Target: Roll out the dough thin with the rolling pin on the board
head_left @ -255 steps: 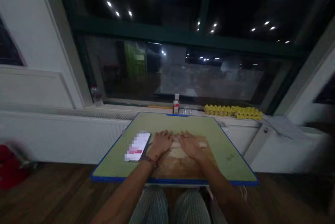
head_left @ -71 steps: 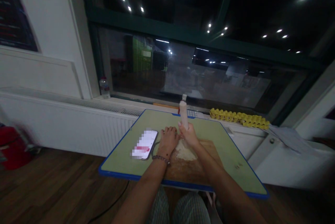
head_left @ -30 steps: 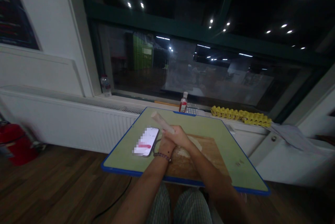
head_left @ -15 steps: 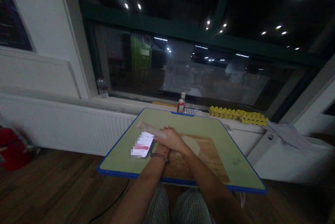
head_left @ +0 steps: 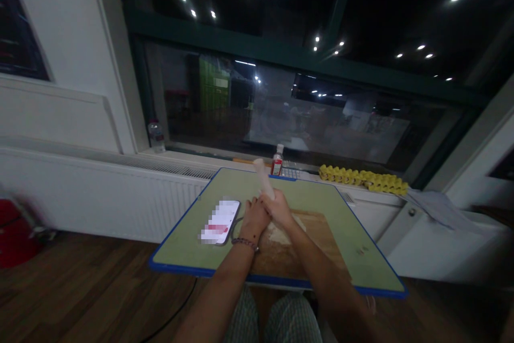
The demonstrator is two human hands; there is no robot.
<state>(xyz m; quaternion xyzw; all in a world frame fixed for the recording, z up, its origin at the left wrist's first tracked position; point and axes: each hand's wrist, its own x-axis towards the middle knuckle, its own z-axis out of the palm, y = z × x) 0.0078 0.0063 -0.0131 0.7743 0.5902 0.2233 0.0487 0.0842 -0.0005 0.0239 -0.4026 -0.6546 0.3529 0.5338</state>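
Note:
My right hand (head_left: 278, 210) is closed round a pale rolling pin (head_left: 264, 178), which points up and away toward the window. Pressed up against it is my left hand (head_left: 257, 217), fingers bent, a braided bracelet on the wrist. Whatever lies under the left fingers is hidden; I cannot tell whether they touch the pin's lower end. Both hands are above the left part of a wooden board (head_left: 321, 249). Pale flattened dough (head_left: 281, 235) lies on the board, partly covered by my right hand and forearm.
A phone with a lit screen (head_left: 227, 217) lies left of my hands on the green, blue-edged table (head_left: 188, 241). Beyond the table are a red-labelled bottle (head_left: 277, 161) and yellow egg trays (head_left: 363, 178). A clear bottle (head_left: 156, 135) stands on the sill, above a radiator (head_left: 100, 193).
The rolling pin has swung from pointing left across the phone to pointing up and away. My right hand has turned with it and shifted slightly right, uncovering more of my left hand.

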